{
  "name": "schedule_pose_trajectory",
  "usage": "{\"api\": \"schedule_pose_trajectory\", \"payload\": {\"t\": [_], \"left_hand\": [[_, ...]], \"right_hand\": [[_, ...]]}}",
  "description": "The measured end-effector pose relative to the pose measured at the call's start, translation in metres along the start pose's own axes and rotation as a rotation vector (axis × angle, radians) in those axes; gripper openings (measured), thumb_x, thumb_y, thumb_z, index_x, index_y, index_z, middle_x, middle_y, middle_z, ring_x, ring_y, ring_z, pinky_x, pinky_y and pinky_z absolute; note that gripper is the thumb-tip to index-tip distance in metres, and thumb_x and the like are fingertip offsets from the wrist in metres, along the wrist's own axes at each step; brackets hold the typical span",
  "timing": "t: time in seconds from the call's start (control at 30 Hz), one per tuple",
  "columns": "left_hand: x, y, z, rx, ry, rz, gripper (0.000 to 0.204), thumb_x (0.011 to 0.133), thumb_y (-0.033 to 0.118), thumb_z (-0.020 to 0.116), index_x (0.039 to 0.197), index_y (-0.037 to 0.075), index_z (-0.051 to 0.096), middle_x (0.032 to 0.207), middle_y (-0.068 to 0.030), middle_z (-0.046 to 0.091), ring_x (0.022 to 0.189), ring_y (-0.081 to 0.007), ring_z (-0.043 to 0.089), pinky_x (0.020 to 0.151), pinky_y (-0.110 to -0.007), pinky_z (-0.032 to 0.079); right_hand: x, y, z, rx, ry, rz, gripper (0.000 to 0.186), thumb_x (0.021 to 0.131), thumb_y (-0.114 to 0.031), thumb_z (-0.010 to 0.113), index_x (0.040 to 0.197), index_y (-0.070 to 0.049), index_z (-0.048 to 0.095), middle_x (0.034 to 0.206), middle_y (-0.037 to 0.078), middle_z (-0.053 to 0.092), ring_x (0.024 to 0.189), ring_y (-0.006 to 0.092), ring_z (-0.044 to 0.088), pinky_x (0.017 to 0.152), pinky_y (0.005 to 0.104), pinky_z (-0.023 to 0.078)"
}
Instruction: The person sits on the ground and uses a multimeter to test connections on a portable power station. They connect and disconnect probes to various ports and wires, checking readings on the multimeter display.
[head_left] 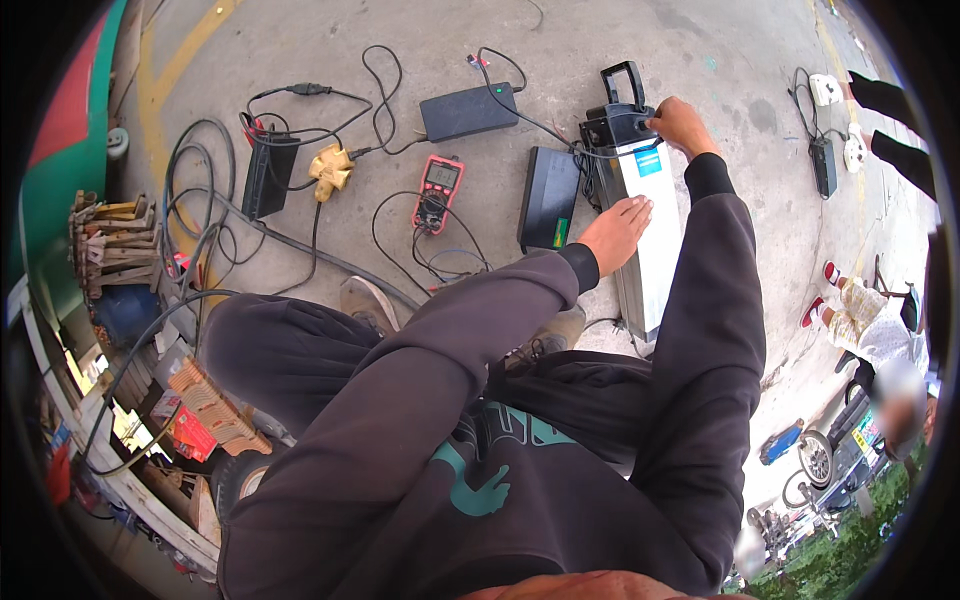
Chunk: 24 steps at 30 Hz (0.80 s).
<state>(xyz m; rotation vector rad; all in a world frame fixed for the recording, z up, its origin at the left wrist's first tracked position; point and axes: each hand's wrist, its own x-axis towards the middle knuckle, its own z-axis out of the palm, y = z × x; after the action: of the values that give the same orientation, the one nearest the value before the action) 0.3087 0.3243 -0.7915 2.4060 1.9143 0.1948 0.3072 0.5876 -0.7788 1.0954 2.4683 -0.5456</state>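
Note:
A long silver battery pack (640, 290) with a black end cap (615, 127) and a raised black carrying handle (624, 84) lies on the concrete in front of me, to the right. My left hand (616, 236) rests flat on its silver side, fingers stretched out. At the black end, my right hand (684, 128) has its fingertips pinched together at the cap's right side; what they hold is hidden. A thin black cable (548, 128) runs from a black charger (468, 112) with a small green light to that spot. Beside the pack lies a black box (549, 198).
Left of the pack lie a red multimeter (437, 194) with leads, a yellow multi-outlet adapter (331, 170), a dark box (269, 175) and looped cables. Wooden-handled tools (115, 240) stand far left. Other people (880, 320) and parked motorcycles (818, 460) are at the right.

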Motion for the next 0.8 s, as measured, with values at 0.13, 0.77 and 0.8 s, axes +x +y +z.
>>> {"api": "schedule_pose_trajectory", "payload": {"t": [0.13,0.77,0.8], "left_hand": [[0.006,0.000,-0.001,0.043,-0.025,0.000,0.051,0.097,0.021,0.045,0.142,-0.002,0.051,0.152,-0.0153,0.048,0.144,-0.0265,0.041,0.121,-0.039,0.026],[0.011,0.015,-0.009,0.105,-0.073,-0.064,0.049,0.098,0.023,0.046,0.137,-0.004,0.055,0.150,-0.0192,0.048,0.142,-0.0314,0.041,0.118,-0.044,0.027],[0.008,0.015,-0.009,0.132,-0.078,-0.070,0.049,0.097,0.023,0.046,0.137,-0.005,0.056,0.150,-0.0197,0.048,0.141,-0.0319,0.041,0.118,-0.045,0.028]], "right_hand": [[-0.002,-0.007,0.011,-0.078,0.082,0.017,0.028,0.081,-0.023,0.075,0.092,0.002,0.075,0.094,0.027,0.072,0.094,0.0422,0.070,0.084,0.0478,0.056],[-0.031,0.015,0.000,0.569,0.222,0.234,0.064,0.102,-0.054,0.044,0.099,0.003,0.070,0.083,0.019,0.071,0.072,0.0314,0.071,0.073,0.0407,0.054],[-0.037,0.015,-0.001,0.695,0.318,0.262,0.064,0.102,-0.054,0.043,0.100,0.004,0.070,0.083,0.020,0.070,0.072,0.0312,0.071,0.074,0.0412,0.053]]}}
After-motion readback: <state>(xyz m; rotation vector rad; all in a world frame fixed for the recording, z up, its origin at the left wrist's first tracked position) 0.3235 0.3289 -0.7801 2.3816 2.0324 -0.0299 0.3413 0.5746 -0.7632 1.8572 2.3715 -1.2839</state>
